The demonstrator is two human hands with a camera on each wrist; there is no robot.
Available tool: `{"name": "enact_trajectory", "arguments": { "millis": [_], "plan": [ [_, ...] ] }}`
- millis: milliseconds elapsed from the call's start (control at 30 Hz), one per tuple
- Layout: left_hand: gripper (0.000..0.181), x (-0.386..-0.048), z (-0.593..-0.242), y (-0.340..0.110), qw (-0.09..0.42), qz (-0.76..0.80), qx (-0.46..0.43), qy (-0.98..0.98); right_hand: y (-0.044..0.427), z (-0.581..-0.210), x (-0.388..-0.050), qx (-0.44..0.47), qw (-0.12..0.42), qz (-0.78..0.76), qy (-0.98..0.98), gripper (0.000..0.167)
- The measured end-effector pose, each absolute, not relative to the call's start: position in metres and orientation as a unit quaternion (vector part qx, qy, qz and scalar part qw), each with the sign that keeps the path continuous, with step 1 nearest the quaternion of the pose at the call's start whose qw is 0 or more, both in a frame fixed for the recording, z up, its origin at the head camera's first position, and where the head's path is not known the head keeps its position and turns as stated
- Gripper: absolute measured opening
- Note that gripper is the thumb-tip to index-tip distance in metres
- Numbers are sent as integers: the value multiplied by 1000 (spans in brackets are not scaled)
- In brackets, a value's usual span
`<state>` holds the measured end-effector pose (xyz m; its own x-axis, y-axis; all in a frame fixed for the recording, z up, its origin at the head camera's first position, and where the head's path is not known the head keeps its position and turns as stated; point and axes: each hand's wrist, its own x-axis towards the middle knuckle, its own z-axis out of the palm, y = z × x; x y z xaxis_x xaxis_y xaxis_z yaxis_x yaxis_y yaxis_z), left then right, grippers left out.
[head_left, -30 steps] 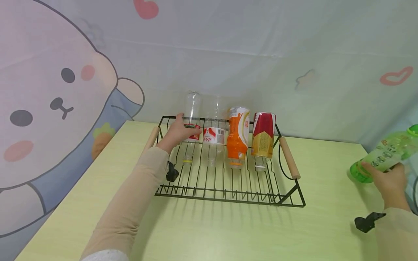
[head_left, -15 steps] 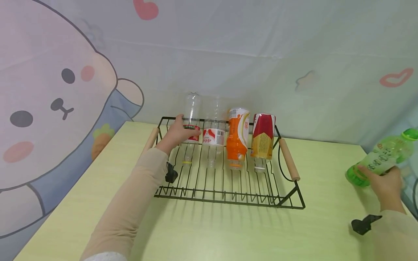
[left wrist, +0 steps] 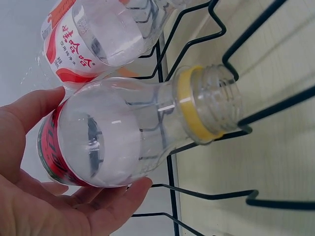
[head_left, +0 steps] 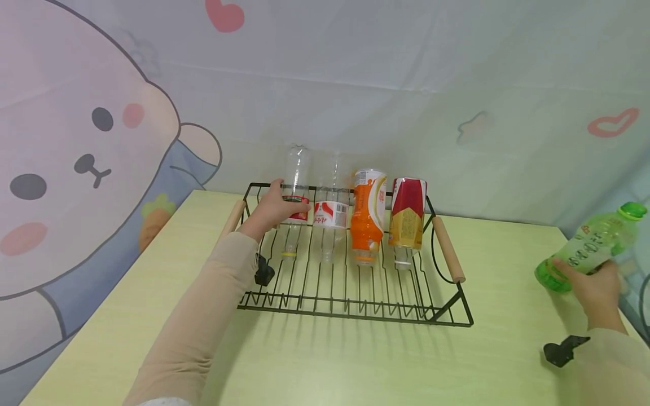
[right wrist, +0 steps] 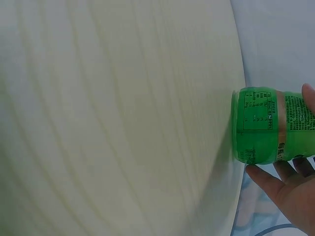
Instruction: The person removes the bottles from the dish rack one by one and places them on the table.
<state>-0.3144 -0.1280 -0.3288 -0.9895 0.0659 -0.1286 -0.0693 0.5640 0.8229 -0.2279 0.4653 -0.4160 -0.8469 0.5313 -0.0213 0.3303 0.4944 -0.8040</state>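
My left hand [head_left: 268, 213] grips a clear plastic bottle [left wrist: 113, 132] with a red label and a yellow neck ring. That bottle leans neck-down in the black wire rack [head_left: 355, 317], its uncapped mouth close to the wires in the left wrist view. Beside it in the rack lean another clear bottle [head_left: 331, 214] with a red-and-white label, an orange bottle [head_left: 369, 208] and a red-and-gold bottle [head_left: 408, 211], also neck-down. Far to the right, my right hand [head_left: 598, 287] holds a green bottle [head_left: 589, 245], tilted with its green cap up and right, near the table's right edge.
The rack has a wooden handle [head_left: 449, 249] at each side and stands on a pale yellow-green table [head_left: 355, 366]. A patterned cloth [head_left: 431, 84] hangs right behind the table. A dark cable [head_left: 642, 304] hangs at the far right.
My right hand has brought the green bottle a little left and lower, so its cap is now fully in view. The left hand keeps its grip on the clear bottle.
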Motion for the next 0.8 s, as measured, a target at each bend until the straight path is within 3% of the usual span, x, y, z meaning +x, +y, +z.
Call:
{"name": "enact_trajectory", "arguments": {
  "millis": [800],
  "plan": [
    [98,-314,-327,-129,102,494,-27,863,461,-422,-231,-286,127,457,-833,96]
  ]
}}
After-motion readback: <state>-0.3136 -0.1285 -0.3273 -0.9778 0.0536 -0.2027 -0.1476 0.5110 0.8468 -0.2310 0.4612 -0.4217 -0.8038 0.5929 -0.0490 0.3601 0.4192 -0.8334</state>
